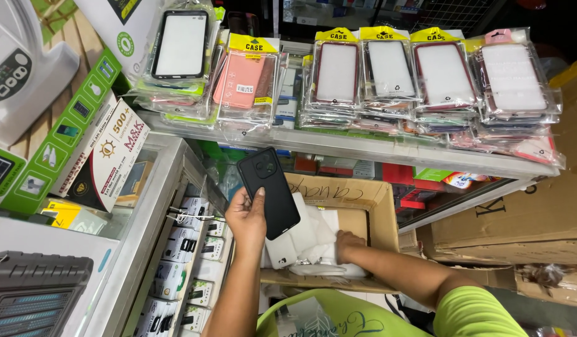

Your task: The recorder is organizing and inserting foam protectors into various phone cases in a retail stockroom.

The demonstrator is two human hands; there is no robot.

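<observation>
My left hand (pixel 246 218) pinches a black phone case (pixel 268 192) by its lower edge above the cardboard box (pixel 369 198), thumb on the back, fingers curled behind. I judge it light, bendy and a little slick, best gripped along its rims. My right hand (pixel 346 242) reaches into the box among white cases (pixel 310 240); its fingers are hidden, so I cannot tell their grip.

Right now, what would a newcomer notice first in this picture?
At the centre, the left hand holds up a black phone case. Below it, the right hand reaches into a cardboard box of white cases. Along the shelf above lie stacks of packaged phone cases.
</observation>
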